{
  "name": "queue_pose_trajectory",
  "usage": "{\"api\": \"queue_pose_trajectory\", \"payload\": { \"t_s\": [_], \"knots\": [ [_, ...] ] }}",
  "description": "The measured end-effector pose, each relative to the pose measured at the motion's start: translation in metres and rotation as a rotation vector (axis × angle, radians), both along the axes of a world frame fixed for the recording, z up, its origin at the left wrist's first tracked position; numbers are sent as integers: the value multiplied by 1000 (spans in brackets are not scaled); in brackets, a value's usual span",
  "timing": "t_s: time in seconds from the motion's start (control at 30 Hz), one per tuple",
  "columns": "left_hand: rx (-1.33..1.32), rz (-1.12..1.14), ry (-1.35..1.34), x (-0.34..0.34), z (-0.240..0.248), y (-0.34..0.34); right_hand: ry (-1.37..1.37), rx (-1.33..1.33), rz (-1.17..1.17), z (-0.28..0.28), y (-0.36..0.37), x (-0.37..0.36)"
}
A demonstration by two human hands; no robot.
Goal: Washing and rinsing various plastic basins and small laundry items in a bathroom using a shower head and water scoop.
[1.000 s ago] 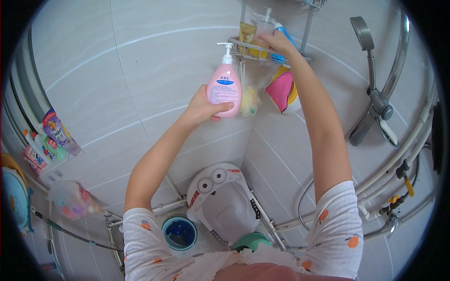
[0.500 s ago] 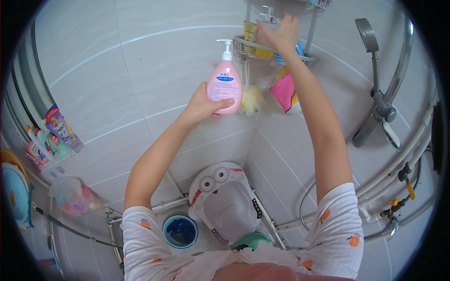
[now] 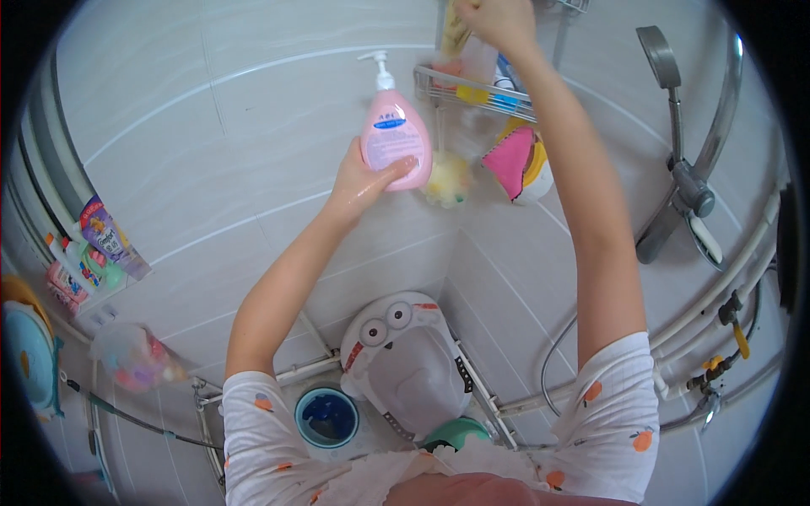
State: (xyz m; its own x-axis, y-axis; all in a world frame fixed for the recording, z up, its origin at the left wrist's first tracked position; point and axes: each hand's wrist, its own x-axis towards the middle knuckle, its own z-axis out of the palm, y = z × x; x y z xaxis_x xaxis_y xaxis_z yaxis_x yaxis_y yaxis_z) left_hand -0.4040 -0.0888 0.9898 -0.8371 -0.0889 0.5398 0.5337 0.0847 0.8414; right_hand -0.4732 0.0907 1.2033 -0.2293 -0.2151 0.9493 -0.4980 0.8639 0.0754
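Observation:
My left hand [image 3: 363,179] grips a pink pump bottle [image 3: 395,145] around its lower part, thumb across the front. The bottle has a white pump head and leans slightly left. My right hand [image 3: 504,25] is raised at the wire corner shelf [image 3: 434,83], fingers closed at the top of a yellow tube [image 3: 455,35]. The fingertips are partly cut off by the upper edge of the view. Below that hand, a clear bottle [image 3: 479,61] and blue-and-white items [image 3: 504,91] stand in the shelf basket, partly hidden by my hand and wrist.
A pale yellow bath puff [image 3: 447,179] and a pink-and-yellow cloth item [image 3: 510,164] hang under the shelf. A hand shower [image 3: 660,57] and pipes are at right. Below are a grey child's toilet seat [image 3: 359,346] and a blue bucket [image 3: 350,434]. Bottles and pouches [image 3: 110,236] stand at left.
My right hand has moved up and slightly left, closing at the yellow tube, which sits higher than before. The pink bottle has shifted up and left in my left hand and tilts more.

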Motion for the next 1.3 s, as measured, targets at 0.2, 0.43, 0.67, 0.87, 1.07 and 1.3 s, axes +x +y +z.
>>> {"api": "queue_pose_trajectory", "payload": {
  "t_s": [0.2,0.43,0.67,0.87,1.07,1.3],
  "knots": [
    [78,-272,246,-22,72,55,13,-245,-110,9,47,38],
    [65,-81,415,-104,126,140,232,-275,-189,-19,71,86],
    [-361,199,350,-151,133,180,157,-243,-332,-33,96,76],
    [-803,111,244,-165,136,170,244,-200,-118,-34,101,69],
    [-1129,251,249,-152,128,173,171,-281,39,-3,85,69],
    [-764,505,577,-73,139,147,489,-317,367,93,75,47]
  ]
}}
